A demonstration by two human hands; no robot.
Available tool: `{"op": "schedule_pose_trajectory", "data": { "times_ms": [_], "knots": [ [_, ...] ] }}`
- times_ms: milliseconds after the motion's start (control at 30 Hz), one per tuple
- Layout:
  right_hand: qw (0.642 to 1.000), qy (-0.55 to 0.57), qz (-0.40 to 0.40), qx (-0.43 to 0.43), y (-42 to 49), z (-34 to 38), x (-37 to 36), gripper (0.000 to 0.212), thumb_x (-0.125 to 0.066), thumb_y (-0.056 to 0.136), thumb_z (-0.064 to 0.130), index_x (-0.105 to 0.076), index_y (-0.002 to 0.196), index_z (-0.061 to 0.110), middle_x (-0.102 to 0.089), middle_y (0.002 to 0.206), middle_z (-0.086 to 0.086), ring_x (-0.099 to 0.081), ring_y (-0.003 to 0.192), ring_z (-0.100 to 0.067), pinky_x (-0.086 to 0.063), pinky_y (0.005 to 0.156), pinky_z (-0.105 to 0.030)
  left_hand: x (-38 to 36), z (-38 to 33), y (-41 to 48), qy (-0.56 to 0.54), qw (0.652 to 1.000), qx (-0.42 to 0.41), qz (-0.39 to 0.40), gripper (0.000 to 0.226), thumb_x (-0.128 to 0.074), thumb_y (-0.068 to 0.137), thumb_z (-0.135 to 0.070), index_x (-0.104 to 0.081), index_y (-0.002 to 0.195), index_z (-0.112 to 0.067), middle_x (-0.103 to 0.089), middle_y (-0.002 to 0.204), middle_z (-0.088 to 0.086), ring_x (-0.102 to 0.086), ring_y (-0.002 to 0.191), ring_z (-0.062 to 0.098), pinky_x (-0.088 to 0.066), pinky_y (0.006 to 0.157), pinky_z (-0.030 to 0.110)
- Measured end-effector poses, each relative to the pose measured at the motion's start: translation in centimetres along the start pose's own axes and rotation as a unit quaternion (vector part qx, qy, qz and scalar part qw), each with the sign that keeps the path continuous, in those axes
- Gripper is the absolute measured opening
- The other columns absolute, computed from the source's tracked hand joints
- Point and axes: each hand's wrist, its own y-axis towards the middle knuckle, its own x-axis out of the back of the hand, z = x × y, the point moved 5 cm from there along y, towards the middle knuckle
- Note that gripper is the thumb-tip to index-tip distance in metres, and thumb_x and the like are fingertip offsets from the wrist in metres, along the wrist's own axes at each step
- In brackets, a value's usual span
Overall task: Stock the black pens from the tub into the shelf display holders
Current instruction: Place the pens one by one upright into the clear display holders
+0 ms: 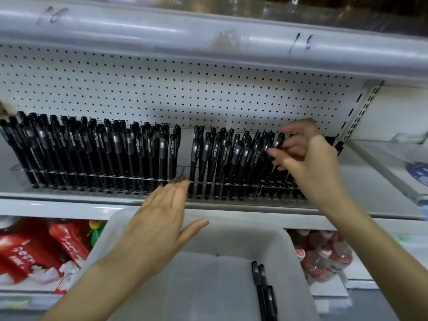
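A right hand (308, 158) at 3 o'clock pinches one black pen (279, 141) over the right display holder (231, 189). That and the left display holder (92, 178) stand packed with pens printed "TEST". The left hand (162, 218) is open, fingers straight. Three loose pens (260, 293) lie in the white tub (243, 237) at 6 o'clock. The shelf rail (208, 45) at 12 o'clock bears "16" twice.
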Motion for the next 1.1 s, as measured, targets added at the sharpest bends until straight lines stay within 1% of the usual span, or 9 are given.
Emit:
{"op": "schedule_pose_trajectory", "data": {
  "times_ms": [200,333,500,567,700,767,833,900,1100],
  "knots": [
    [0.996,-0.075,0.021,0.042,-0.1,-0.2,-0.4,0.037,-0.076,0.076,0.02,-0.048,0.1,0.028,-0.057,0.076,0.009,-0.055,0.073,0.004,-0.041,0.068,-0.002,-0.2,0.2,0.0,-0.023,0.999,0.01,0.026,0.07,-0.027,0.091,-0.061,-0.054,0.123,-0.005,-0.064,0.118,0.007,-0.064,0.107,0.02,-0.047,0.087,0.029],
    [0.993,-0.097,0.036,0.053,0.2,-0.2,-0.3,0.038,-0.077,0.073,0.025,-0.05,0.1,0.026,-0.057,0.077,0.008,-0.057,0.076,-0.003,-0.041,0.069,-0.002,-0.3,0.3,-0.1,-0.036,0.999,0.01,0.037,0.069,-0.027,0.091,-0.062,-0.053,0.123,-0.006,-0.064,0.119,0.006,-0.063,0.108,0.019,-0.05,0.085,0.029],
    [0.983,-0.153,0.077,0.07,0.2,-0.1,-0.7,0.046,-0.069,0.068,0.042,-0.056,0.105,0.017,-0.055,0.076,0.013,-0.054,0.074,0.0,-0.046,0.069,-0.014,-0.1,0.2,0.0,-0.039,0.997,0.013,0.058,0.07,-0.027,0.09,-0.062,-0.054,0.123,-0.005,-0.064,0.118,0.006,-0.064,0.106,0.019,-0.051,0.083,0.028],
    [0.981,-0.161,0.078,0.076,0.2,-0.1,-0.6,0.049,-0.071,0.07,0.04,-0.055,0.109,0.016,-0.054,0.076,0.014,-0.053,0.073,0.001,-0.044,0.068,-0.01,0.0,0.2,-0.1,-0.05,0.997,0.008,0.059,0.071,-0.027,0.091,-0.062,-0.052,0.125,-0.005,-0.064,0.119,0.006,-0.064,0.107,0.019,-0.05,0.084,0.028],
    [0.979,-0.169,0.069,0.093,-0.4,0.1,0.1,0.054,-0.07,0.071,0.039,-0.052,0.116,0.013,-0.055,0.075,0.008,-0.055,0.071,-0.004,-0.05,0.069,-0.022,0.3,0.3,0.0,-0.042,0.997,-0.005,0.064,0.075,-0.026,0.091,-0.063,-0.047,0.132,-0.004,-0.061,0.124,0.008,-0.06,0.112,0.02,-0.034,0.093,0.028],
    [0.978,-0.174,0.051,0.103,-0.9,0.6,0.8,0.053,-0.069,0.073,0.039,-0.053,0.116,0.013,-0.054,0.074,0.008,-0.054,0.069,-0.003,-0.048,0.066,-0.018,1.0,0.1,0.1,-0.056,0.995,-0.01,0.081,0.082,-0.019,0.09,-0.066,-0.034,0.142,-0.004,-0.05,0.138,0.009,-0.048,0.126,0.019,-0.019,0.103,0.027],
    [0.981,-0.158,0.032,0.107,-1.8,1.4,1.4,0.049,-0.068,0.075,0.038,-0.053,0.114,0.013,-0.054,0.073,0.008,-0.055,0.067,-0.003,-0.046,0.063,-0.012,1.5,0.0,0.2,-0.084,0.993,-0.012,0.087,0.086,-0.015,0.087,-0.069,-0.01,0.15,-0.01,-0.025,0.154,0.006,-0.024,0.141,0.016,-0.003,0.108,0.022],
    [0.986,-0.126,0.026,0.104,-3.4,2.5,1.6,0.039,-0.069,0.079,0.033,-0.054,0.11,0.014,-0.057,0.074,0.006,-0.056,0.064,-0.006,-0.047,0.063,-0.011,2.2,0.1,0.2,-0.096,0.992,-0.013,0.085,0.087,-0.016,0.084,-0.067,0.001,0.151,-0.014,-0.011,0.158,0.003,-0.012,0.144,0.014,0.002,0.111,0.022],
    [0.978,0.043,0.199,-0.031,-13.3,3.5,-3.2,0.009,-0.071,0.081,0.02,-0.063,0.079,0.016,-0.062,0.066,0.005,-0.06,0.055,-0.012,-0.048,0.053,-0.018,4.3,-0.9,-6.9,-0.196,0.973,-0.005,0.122,0.086,-0.016,0.081,-0.075,-0.009,0.15,-0.025,-0.019,0.156,-0.006,-0.017,0.139,0.007,-0.006,0.106,0.013]
  ]
}}
